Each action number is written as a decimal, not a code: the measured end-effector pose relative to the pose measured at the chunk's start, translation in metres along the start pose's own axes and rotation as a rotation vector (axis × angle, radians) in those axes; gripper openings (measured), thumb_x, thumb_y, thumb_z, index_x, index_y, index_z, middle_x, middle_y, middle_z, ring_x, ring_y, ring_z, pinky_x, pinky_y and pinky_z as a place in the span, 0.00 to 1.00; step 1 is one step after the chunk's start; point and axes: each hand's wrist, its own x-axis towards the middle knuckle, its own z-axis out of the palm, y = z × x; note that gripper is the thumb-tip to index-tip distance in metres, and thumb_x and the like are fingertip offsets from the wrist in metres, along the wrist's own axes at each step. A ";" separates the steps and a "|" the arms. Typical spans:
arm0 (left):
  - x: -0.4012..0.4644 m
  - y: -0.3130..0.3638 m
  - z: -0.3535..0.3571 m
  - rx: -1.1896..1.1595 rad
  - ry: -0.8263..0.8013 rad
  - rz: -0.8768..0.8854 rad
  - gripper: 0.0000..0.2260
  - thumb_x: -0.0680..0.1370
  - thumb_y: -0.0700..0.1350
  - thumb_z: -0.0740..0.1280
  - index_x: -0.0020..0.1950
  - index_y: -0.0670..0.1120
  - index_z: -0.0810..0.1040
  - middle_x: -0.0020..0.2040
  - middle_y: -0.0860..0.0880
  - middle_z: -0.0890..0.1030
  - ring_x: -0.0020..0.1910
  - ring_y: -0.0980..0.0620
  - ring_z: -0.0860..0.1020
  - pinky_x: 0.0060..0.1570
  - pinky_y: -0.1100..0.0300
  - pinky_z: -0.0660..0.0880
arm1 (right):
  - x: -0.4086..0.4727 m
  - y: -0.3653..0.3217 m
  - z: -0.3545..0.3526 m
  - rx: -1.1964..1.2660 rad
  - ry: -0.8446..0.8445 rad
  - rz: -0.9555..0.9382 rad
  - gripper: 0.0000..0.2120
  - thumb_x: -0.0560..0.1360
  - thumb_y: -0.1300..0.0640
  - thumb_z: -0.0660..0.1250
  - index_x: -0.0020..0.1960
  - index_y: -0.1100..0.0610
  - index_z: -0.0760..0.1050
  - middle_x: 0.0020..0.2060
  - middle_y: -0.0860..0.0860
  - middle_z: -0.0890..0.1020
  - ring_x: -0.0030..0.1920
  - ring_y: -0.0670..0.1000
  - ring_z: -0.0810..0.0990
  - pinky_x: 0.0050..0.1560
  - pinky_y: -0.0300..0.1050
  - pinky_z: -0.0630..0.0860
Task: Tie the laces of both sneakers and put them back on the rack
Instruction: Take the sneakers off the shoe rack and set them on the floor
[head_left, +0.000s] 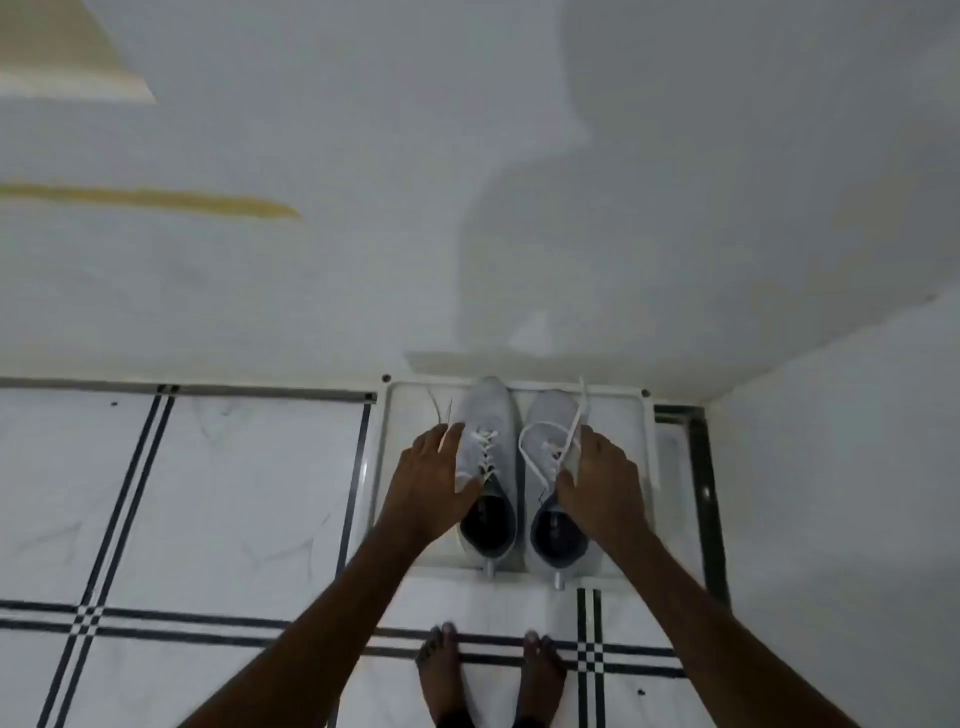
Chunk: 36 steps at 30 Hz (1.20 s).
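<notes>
Two light grey sneakers stand side by side, toes toward the wall, on a white rack tray (408, 415) on the floor. My left hand (428, 480) grips the left sneaker (491, 408) from its outer side, thumb across the tongue. Its white laces (485, 452) are untied, with loose ends trailing left of the toe. My right hand (600, 486) grips the right sneaker (550, 410) from its outer side. That shoe's lace (530, 449) hangs in a loose loop, with one end sticking up past my fingers.
The tray sits against a white wall (467, 208), near a corner where another wall (841, 441) comes forward on the right. White floor tiles with black lines (208, 493) spread to the left. My bare feet (441, 670) stand just in front of the tray.
</notes>
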 end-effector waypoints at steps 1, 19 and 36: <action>-0.001 -0.007 0.021 -0.012 -0.076 -0.044 0.35 0.76 0.58 0.64 0.78 0.44 0.61 0.75 0.42 0.68 0.72 0.42 0.69 0.68 0.49 0.68 | 0.002 0.010 0.019 0.004 -0.073 0.068 0.31 0.74 0.53 0.65 0.74 0.64 0.63 0.64 0.61 0.76 0.63 0.63 0.75 0.61 0.57 0.73; -0.034 -0.014 0.118 -0.206 0.074 -0.401 0.20 0.74 0.34 0.63 0.64 0.45 0.80 0.43 0.42 0.85 0.36 0.46 0.77 0.38 0.60 0.69 | -0.026 0.065 0.118 0.291 -0.135 0.347 0.06 0.71 0.65 0.64 0.46 0.66 0.77 0.36 0.57 0.77 0.44 0.65 0.79 0.41 0.47 0.68; -0.281 -0.027 0.108 -0.327 0.251 -0.299 0.13 0.71 0.33 0.65 0.50 0.44 0.84 0.31 0.49 0.78 0.28 0.55 0.69 0.29 0.69 0.65 | -0.267 0.054 0.144 0.399 0.008 0.324 0.03 0.71 0.65 0.64 0.42 0.61 0.76 0.36 0.59 0.79 0.40 0.63 0.79 0.43 0.53 0.76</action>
